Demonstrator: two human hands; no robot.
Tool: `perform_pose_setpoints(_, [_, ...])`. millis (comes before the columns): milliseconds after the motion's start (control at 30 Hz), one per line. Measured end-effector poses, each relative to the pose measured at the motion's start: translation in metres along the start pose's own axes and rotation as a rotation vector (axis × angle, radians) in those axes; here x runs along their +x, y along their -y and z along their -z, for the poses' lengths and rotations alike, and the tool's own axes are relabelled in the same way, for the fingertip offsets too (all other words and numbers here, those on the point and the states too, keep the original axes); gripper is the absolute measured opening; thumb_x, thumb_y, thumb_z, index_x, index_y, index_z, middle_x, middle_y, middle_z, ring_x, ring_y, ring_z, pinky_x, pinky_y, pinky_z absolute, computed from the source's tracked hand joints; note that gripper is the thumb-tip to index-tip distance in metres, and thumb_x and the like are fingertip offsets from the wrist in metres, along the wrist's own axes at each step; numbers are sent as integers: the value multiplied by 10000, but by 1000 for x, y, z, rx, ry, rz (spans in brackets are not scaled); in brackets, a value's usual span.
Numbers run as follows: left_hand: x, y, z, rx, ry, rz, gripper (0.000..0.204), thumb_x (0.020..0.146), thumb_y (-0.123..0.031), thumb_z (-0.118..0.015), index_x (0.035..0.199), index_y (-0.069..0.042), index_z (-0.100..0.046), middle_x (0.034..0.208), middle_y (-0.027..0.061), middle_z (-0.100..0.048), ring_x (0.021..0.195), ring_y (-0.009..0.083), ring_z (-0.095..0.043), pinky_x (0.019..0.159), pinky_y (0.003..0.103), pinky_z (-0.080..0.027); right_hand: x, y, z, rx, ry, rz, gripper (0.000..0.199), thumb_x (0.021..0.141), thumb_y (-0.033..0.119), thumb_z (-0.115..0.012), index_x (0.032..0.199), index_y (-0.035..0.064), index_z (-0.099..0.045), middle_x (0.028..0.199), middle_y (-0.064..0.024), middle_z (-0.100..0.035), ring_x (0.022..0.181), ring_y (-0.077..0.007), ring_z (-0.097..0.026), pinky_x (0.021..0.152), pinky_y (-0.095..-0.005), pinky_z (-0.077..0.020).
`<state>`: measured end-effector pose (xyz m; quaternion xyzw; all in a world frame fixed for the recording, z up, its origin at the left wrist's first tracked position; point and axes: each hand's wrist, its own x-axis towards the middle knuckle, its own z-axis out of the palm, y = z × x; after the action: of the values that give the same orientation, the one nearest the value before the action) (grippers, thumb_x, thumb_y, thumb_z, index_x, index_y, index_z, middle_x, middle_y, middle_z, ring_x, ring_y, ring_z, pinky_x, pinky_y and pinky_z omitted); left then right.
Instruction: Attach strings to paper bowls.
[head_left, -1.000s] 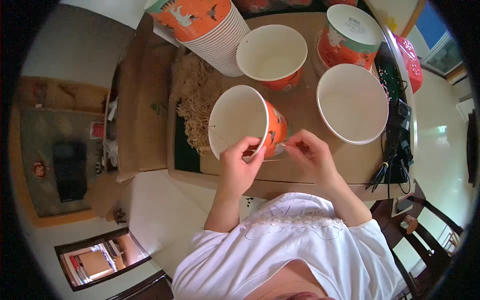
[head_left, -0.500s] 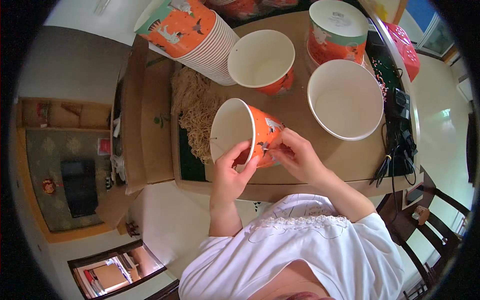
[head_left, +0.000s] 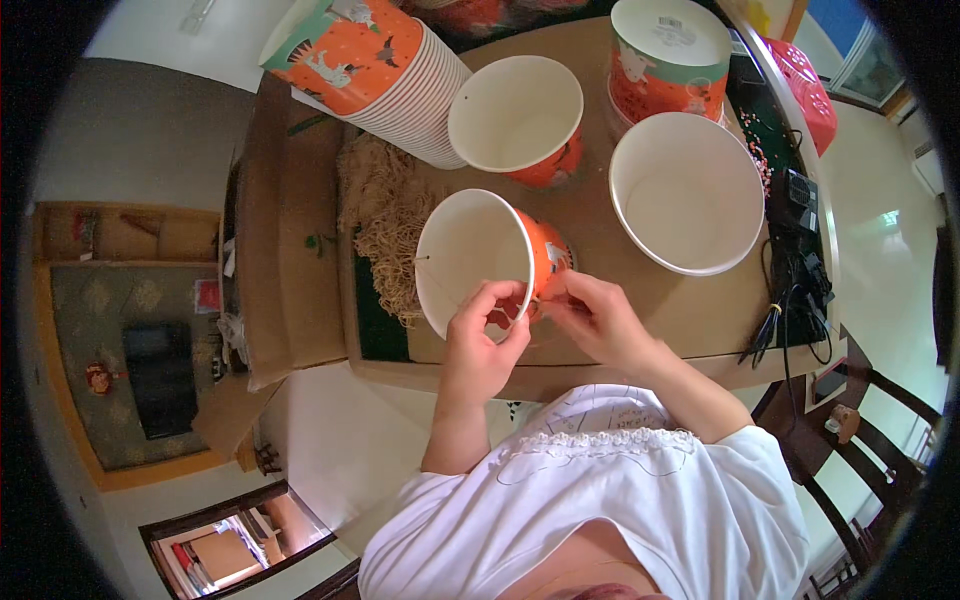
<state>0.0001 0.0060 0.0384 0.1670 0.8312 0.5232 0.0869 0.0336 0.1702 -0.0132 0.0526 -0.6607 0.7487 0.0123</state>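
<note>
An orange printed paper bucket (head_left: pixel 448 235) lies tilted on the near part of the table, its white mouth toward the left. My left hand (head_left: pixel 488 335) grips its rim at the near right side, fingers inside and thumb toward the outside. A thin string (head_left: pixel 440 275) runs inside, from a small hole in the far-left wall toward my left fingers. Against the bucket's outer wall, my right hand (head_left: pixel 597 315) has its fingertips pinched together; what they hold is hidden. A bundle of tan strings (head_left: pixel 385 240) lies left of the bucket.
A tall stack of nested buckets (head_left: pixel 370 75) leans at the far left. Single buckets stand behind (head_left: pixel 515 115) and to the right (head_left: pixel 687 195); an upside-down one (head_left: pixel 668 60) is farther back. Black cables and an adapter (head_left: pixel 797 200) line the right edge. A cardboard box (head_left: pixel 290 250) stands left.
The bucket has turned so that its mouth faces more upward and less of its printed side shows. My left fingers have shifted right along with the rim; my right hand stays close to the wall.
</note>
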Motion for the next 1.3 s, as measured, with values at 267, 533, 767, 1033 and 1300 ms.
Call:
perform_pose_setpoints(267, [1,-4,-6,41,10,9,247,752,57,-602,989,-15,-601,885,57,-602,790,142,-590,678,264,-475,0,-7,-2,-103,-298,100,86,838,17,-647,871,11,-568,757,-91,-600,642,-158,-598,572,-287,-483])
perform_pose_setpoints(533, [-1,0,-9,18,14,24,260,744,53,-610,994,-18,-602,890,54,-610,763,137,-581,665,260,-470,2,-5,-2,-174,-285,153,110,831,45,-648,877,24,-550,768,-118,-594,642,-199,-609,567,-321,-484])
perform_pose_setpoints(767, [-1,-1,-9,2,26,32,274,738,59,-600,999,-22,-603,893,57,-619,766,134,-581,660,258,-464,-4,7,4,-39,-69,57,76,859,48,-608,873,14,-541,754,-54,-524,671,-105,-534,578,-253,-436])
perform_pose_setpoints(1033, [-1,-4,-8,63,52,-40,344,739,51,-602,1074,-25,-615,862,60,-599,732,147,-569,657,265,-464,5,-1,14,263,65,-134,100,883,99,-574,841,12,-551,776,16,-511,704,-54,-469,607,-234,-404])
perform_pose_setpoints(1300, [-2,-9,-8,111,98,-70,366,739,50,-608,1094,-36,-618,851,67,-584,710,154,-559,644,266,-459,6,7,24,196,132,-205,121,871,116,-560,815,10,-571,713,21,-524,668,-52,-445,598,-226,-378])
